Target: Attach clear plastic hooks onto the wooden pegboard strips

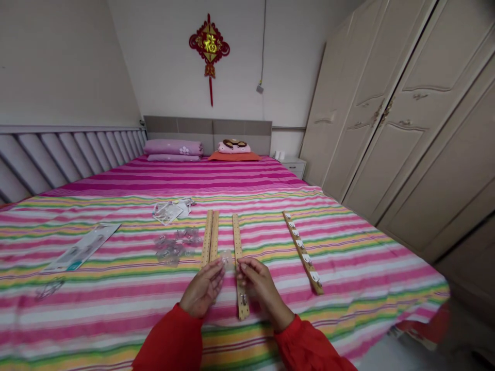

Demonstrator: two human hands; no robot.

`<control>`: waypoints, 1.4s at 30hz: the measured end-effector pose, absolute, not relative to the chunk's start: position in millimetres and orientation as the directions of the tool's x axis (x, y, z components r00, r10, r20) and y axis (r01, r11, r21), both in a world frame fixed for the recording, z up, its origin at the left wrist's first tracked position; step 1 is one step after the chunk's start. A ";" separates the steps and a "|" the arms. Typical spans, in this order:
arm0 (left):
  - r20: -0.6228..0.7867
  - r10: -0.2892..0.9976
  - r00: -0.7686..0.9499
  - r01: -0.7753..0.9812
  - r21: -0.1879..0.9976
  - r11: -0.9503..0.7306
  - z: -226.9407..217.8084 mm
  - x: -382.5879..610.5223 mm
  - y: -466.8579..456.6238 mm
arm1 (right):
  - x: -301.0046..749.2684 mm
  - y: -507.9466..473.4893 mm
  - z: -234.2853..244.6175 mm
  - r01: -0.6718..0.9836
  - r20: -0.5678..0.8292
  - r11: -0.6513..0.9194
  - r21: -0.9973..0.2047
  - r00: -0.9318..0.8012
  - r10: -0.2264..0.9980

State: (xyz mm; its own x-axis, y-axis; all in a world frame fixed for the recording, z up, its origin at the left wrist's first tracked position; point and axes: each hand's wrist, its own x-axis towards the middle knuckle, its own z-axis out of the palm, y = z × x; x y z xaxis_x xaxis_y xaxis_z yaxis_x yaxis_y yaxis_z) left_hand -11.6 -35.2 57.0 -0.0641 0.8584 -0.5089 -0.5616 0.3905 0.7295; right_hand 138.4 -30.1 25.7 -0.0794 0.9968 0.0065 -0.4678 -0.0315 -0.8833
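My left hand [203, 289] and my right hand [258, 286] meet over a perforated wooden strip [237, 242] lying on the striped bedsheet [116, 299]. Both hands pinch a small clear plastic hook [228, 259] between their fingertips, just above the strip. Two more wooden strips [210, 237] lie side by side to the left of it. Further right, another wooden strip [301, 250] carries several white hooks along its length. Both sleeves are red.
A pile of clear plastic hooks [174, 246] lies left of the strips, with opened packaging [170, 210] behind and a flat card pack [83, 248] at far left. Pillows [173, 148] sit at the headboard. A wardrobe [406, 118] stands along the right.
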 end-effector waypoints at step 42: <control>-0.276 0.961 0.034 -0.275 0.921 0.274 43.9 -2.7 -21.0 | 150.5 -25.6 18.9 -0.549 -0.123 -0.230 -0.804 -0.224 0.967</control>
State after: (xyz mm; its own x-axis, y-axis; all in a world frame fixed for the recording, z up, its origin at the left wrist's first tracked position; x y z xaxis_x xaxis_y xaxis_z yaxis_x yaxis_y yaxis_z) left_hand -2.7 -21.0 43.9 0.0339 0.9606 -0.2758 -0.2753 0.2743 0.9214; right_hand 150.5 -25.6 18.9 -0.2239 0.9668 -0.1232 -0.5490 -0.2295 -0.8037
